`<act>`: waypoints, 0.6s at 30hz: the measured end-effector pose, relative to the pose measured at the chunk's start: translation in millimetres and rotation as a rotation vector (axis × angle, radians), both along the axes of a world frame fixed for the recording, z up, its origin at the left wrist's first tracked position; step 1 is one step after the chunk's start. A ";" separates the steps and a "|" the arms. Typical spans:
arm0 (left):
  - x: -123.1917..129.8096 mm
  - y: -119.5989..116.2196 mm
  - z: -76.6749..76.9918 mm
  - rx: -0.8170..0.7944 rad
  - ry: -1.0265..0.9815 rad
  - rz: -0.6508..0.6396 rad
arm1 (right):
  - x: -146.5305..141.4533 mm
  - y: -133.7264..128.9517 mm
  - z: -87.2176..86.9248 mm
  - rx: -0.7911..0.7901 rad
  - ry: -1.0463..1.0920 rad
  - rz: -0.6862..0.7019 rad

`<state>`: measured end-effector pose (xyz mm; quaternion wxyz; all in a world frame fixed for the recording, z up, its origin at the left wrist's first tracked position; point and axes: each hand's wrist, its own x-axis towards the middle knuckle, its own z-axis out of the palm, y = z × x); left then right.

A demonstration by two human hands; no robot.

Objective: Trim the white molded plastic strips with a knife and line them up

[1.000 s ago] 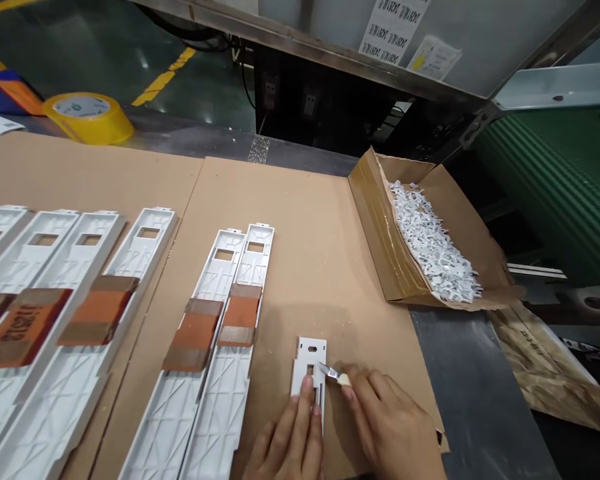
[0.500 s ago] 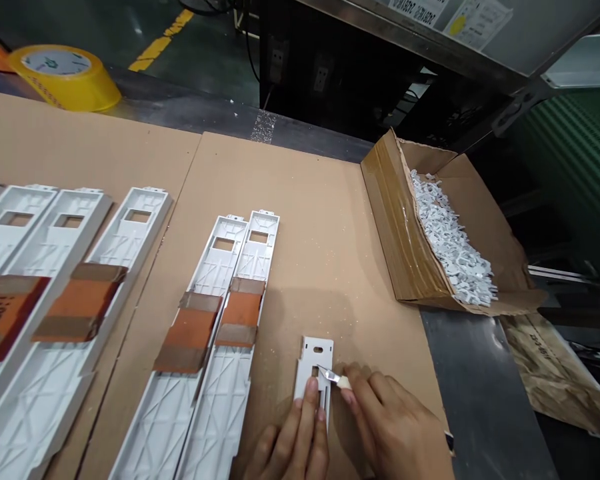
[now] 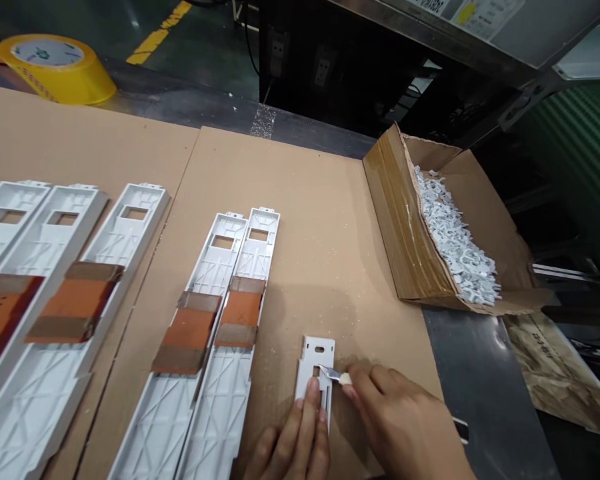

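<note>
A narrow white plastic part point(image 3: 309, 365) with an oval slot and a square opening lies flat on the cardboard. My left hand point(image 3: 295, 437) presses its fingers on the part's near end and keeps hold of it. In my right hand point(image 3: 405, 420) is a craft knife point(image 3: 345, 379), gripped close behind its blade. The blade's tip touches the part beside the square opening. Behind the hand, the back end of the knife's handle pokes out. The part's lower end is hidden under my left hand.
Left of my hands lie several long white plastic strips point(image 3: 207, 407) bearing orange blocks point(image 3: 187, 340) wrapped with brown tape. At right stands an open cardboard box point(image 3: 395, 220) holding many small white pieces point(image 3: 453, 240). A yellow tape roll point(image 3: 87, 77) sits at the far left edge.
The view has shifted slightly. My right hand has turned a little, showing more of the knife handle's back end, while the blade stays near the square opening. My left hand keeps its place.
</note>
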<state>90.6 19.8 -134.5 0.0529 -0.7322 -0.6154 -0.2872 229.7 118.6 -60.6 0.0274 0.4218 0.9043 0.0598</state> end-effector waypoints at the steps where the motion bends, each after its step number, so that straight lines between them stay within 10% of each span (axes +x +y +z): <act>1: -0.1 0.1 -0.3 0.010 0.007 0.005 | -1.9 4.1 3.2 -0.009 -0.018 0.013; 18: -6.0 3.0 3.5 0.023 0.105 -0.054 | -20.4 56.8 26.4 -0.210 -0.217 0.210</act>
